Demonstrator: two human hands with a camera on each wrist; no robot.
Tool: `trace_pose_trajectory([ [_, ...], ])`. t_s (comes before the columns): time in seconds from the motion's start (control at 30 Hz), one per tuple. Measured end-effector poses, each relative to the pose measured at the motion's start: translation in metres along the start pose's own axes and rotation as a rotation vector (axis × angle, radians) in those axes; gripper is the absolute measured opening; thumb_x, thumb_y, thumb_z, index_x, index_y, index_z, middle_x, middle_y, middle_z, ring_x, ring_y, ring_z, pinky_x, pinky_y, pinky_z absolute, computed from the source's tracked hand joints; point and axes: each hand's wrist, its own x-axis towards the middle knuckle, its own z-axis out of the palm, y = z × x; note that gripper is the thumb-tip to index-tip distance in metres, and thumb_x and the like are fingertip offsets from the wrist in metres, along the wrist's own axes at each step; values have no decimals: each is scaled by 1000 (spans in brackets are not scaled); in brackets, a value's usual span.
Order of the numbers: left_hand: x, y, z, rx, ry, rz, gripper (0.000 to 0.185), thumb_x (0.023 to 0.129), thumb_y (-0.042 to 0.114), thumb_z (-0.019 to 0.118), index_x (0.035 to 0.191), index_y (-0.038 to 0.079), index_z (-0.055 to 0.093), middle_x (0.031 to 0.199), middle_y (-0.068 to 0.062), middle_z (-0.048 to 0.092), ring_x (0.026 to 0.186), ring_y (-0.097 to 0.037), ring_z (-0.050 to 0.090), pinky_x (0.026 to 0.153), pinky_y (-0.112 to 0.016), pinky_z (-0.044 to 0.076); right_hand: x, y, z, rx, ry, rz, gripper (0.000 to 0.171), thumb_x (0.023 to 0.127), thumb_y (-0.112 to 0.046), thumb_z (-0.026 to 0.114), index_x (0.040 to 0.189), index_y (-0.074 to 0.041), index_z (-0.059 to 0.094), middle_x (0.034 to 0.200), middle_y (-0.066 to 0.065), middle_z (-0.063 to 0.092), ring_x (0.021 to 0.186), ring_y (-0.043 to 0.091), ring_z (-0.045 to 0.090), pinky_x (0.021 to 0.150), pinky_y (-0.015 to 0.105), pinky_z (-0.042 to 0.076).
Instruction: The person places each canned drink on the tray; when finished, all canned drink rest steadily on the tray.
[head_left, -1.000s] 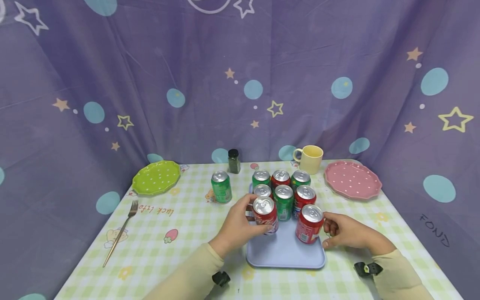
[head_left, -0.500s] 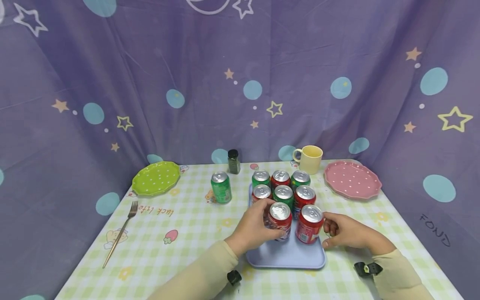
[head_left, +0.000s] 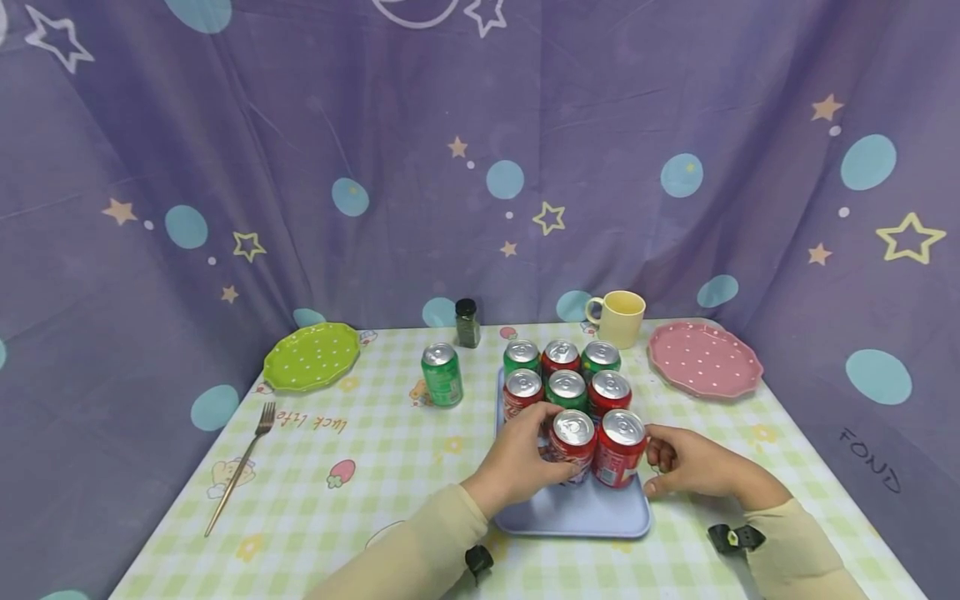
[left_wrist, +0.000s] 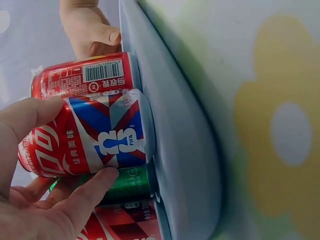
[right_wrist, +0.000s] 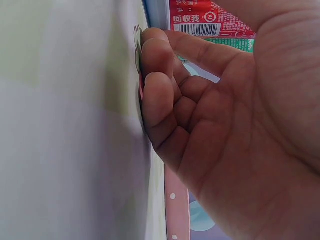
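In the head view my left hand (head_left: 513,465) grips a red soda can (head_left: 573,433) standing on the light blue tray (head_left: 577,515). Its thumb and fingers lie on either side of the can, which has a blue-and-white printed panel (left_wrist: 107,132) in the left wrist view. Right beside it stands another red soda can (head_left: 620,442). My right hand (head_left: 693,467) rests at the tray's right edge, fingers loosely bent and nothing visible inside them. Behind, green and red cans (head_left: 566,387) stand upright in two rows on the tray.
A lone green can (head_left: 442,379) stands left of the tray, near a black-capped jar (head_left: 467,325). Farther left lie a green plate (head_left: 312,357) and a fork (head_left: 243,467). A yellow mug (head_left: 622,319) and a pink plate (head_left: 705,360) are at the back right.
My left hand has moved the red soda can rightward across the front of the tray, up to the other red can. The right hand has stayed in place.
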Motion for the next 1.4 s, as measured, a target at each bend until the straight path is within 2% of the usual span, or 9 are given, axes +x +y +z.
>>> trace_pose_trajectory([
  [0.17,-1,-2,2,-21,14,5,72,80,26,94,139,18,54,132,6,61,115,-9,61,98,-32,55,0,0,0,-9,-3,10,49,77,-23,94,106,-4,59,88,10,60,74,18,56,61,27,49],
  [0.37,-1,-4,3,16,38,21,71,79,29,94,137,20,54,130,7,62,108,-8,63,93,-29,56,0,0,0,-7,-2,-4,48,77,-22,94,105,-4,59,88,9,60,73,18,56,61,27,49],
  [0.73,-1,-4,5,26,52,6,72,80,31,95,137,21,53,130,8,61,109,-9,62,92,-27,56,1,0,0,-21,-10,30,49,77,-24,94,107,-6,59,90,10,59,75,19,56,62,27,50],
  [0.93,-4,-3,0,112,53,18,72,81,39,93,138,22,52,130,8,62,110,-13,64,94,-29,54,1,0,0,-20,-10,16,48,78,-23,94,106,-5,59,89,10,59,74,18,56,61,26,49],
  [1.03,-7,-2,-10,78,49,27,71,82,37,92,139,20,53,130,4,63,111,-18,67,95,-31,56,1,1,0,-8,-12,11,48,78,-23,94,107,-7,59,89,11,59,75,19,56,61,26,49],
  [1.17,-8,-7,-36,-35,87,61,62,86,26,90,137,14,57,127,-3,67,111,-24,68,93,-37,59,1,2,0,-2,-15,14,48,78,-23,94,107,-7,58,89,11,59,75,19,56,61,27,49],
  [1.27,-7,-18,-63,-88,184,106,51,89,16,86,133,9,61,121,-7,69,109,-28,68,91,-45,60,1,3,0,-5,-15,12,49,78,-23,94,106,-5,59,89,11,59,74,18,56,61,26,49],
  [1.4,-2,-39,-100,-84,380,146,43,90,9,83,128,5,63,123,-11,68,114,-32,64,98,-53,55,1,4,0,0,-17,3,49,78,-22,94,106,-3,59,89,11,60,73,17,56,61,27,49],
])
